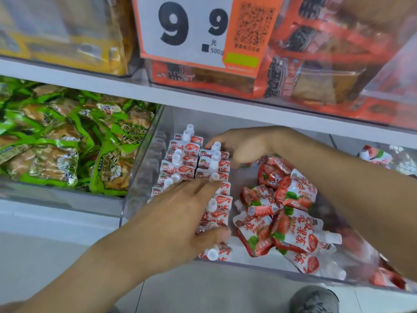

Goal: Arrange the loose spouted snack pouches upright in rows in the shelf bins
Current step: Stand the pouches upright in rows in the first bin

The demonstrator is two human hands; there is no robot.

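Inside clear bin, seemingly glossy pouches

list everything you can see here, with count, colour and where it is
upright spouted pouches: about a dozen or more, red and white with white caps, two rows at the left of the clear bin
loose spouted pouches: a heap, count unclear, red and white, lying flat at the right of the same bin
clear bin: one, transparent, lower shelf
green snack packets: many, green, bin to the left
price sign: one, white and orange, reads 9 9, upper shelf edge
orange snack bags: several, orange, upper shelf right
yellow packs: several, blurred, upper shelf left
shoe: one, grey, floor below
left hand: fingers spread over the near end of the rows
right hand: at the far end of the right row
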